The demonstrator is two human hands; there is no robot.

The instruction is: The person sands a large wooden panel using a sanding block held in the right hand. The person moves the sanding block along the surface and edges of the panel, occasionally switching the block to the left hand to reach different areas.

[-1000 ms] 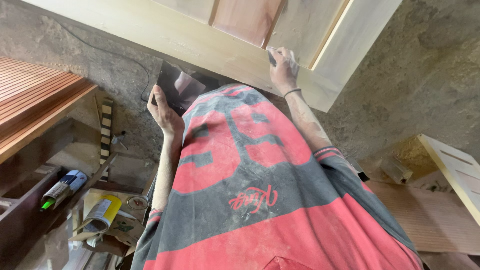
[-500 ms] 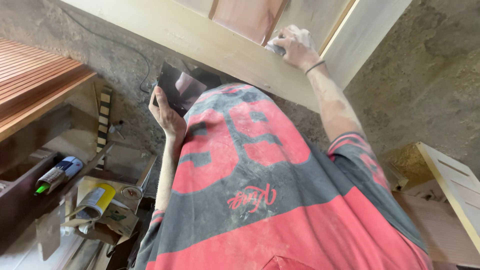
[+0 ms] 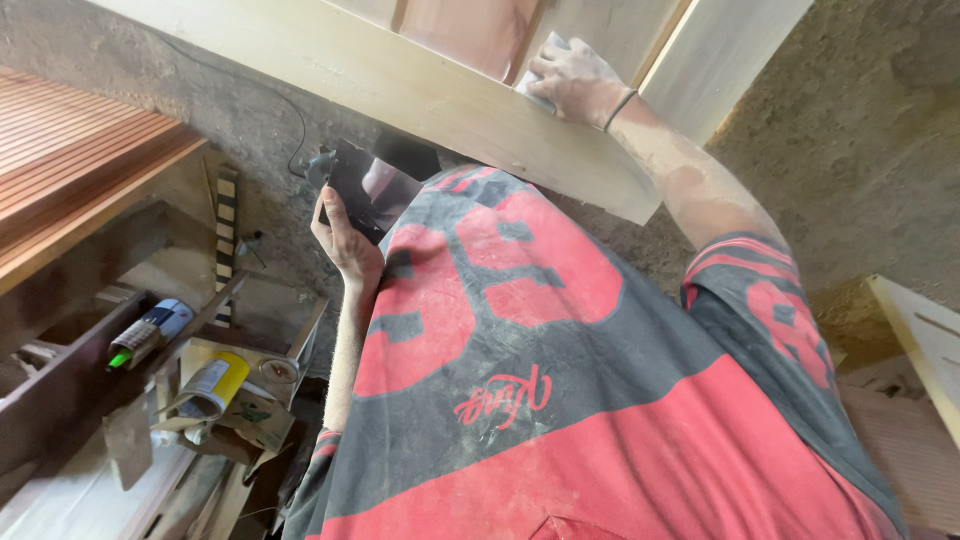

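Note:
My right hand (image 3: 568, 78) presses a small pale pad (image 3: 530, 88) against the pale wooden door panel (image 3: 420, 90) in front of me, near the edge of its inset. My left hand (image 3: 345, 240) holds a dark, shiny flat sheet (image 3: 370, 185) low at my side, just below the door's edge. My red and grey shirt hides the lower part of both arms and much of the floor.
A stack of reddish slatted boards (image 3: 80, 170) lies at the left. Below it a shelf holds a sealant cartridge (image 3: 150, 330), a yellow roll (image 3: 215, 385) and clutter. A striped stick (image 3: 225, 240) leans nearby. Another pale panel (image 3: 925, 335) lies at right on the dusty floor.
My right hand has slid up and leftward along the door panel with the pad. The left hand and dark sheet stay about where they were; the view shifted slightly.

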